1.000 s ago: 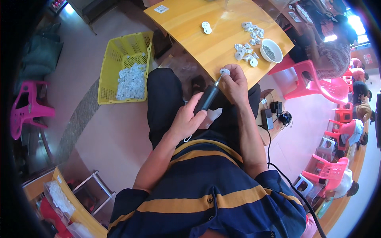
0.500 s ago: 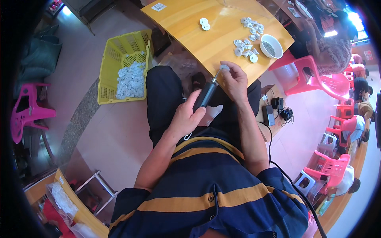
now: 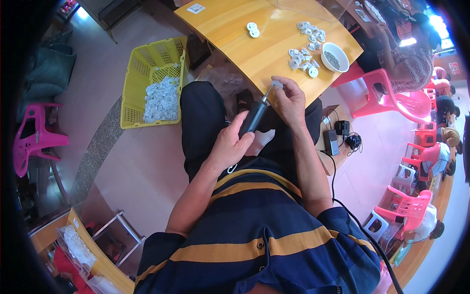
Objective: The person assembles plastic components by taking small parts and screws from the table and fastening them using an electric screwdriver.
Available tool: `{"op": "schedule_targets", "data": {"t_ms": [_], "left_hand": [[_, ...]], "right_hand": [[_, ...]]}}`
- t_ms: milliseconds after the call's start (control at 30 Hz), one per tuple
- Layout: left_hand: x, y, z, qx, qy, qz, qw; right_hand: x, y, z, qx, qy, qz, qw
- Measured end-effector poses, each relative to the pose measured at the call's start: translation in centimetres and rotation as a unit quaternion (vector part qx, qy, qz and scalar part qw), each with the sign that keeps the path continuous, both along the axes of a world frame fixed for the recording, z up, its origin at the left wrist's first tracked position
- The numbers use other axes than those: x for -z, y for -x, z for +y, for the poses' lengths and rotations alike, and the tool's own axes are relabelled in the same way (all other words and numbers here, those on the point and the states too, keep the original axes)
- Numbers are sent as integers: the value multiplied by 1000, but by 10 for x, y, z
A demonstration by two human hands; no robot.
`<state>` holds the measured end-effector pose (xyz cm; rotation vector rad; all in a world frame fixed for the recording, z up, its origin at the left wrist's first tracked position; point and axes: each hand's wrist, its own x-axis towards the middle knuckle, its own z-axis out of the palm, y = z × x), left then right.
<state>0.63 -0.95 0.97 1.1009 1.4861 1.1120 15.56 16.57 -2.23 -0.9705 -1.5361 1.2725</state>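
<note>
My left hand (image 3: 229,143) is wrapped round a black electric screwdriver (image 3: 254,119), its metal bit pointing up and to the right. At the near edge of the wooden table, my right hand (image 3: 290,102) pinches a small white plastic part (image 3: 277,84) between thumb and fingers. The tip of the bit meets this part; the exact contact is too small to make out. Beyond my right hand lie several loose white round parts (image 3: 302,61). A white bowl (image 3: 341,51) beside them holds small greyish screws (image 3: 331,60). Two white discs (image 3: 252,30) lie farther left on the table.
A yellow plastic crate (image 3: 125,93) with many white parts stands on the floor to the left. To the right, a small wooden stand (image 3: 329,164) carries black adapters and cables. A pink chair (image 3: 374,90) and a seated person (image 3: 409,59) are beyond it.
</note>
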Motion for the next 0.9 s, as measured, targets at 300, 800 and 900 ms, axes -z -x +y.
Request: {"op": "schedule_targets", "data": {"t_ms": [300, 800, 900], "left_hand": [[1, 0, 0, 1, 0, 7, 1000], [5, -1, 0, -9, 22, -148, 989], [-1, 0, -1, -2, 40, -161, 986]], "right_hand": [[0, 0, 0, 3, -17, -8, 1000], [-7, 0, -5, -11, -49, -58, 997], [-8, -1, -5, -19, -47, -68, 996]]}}
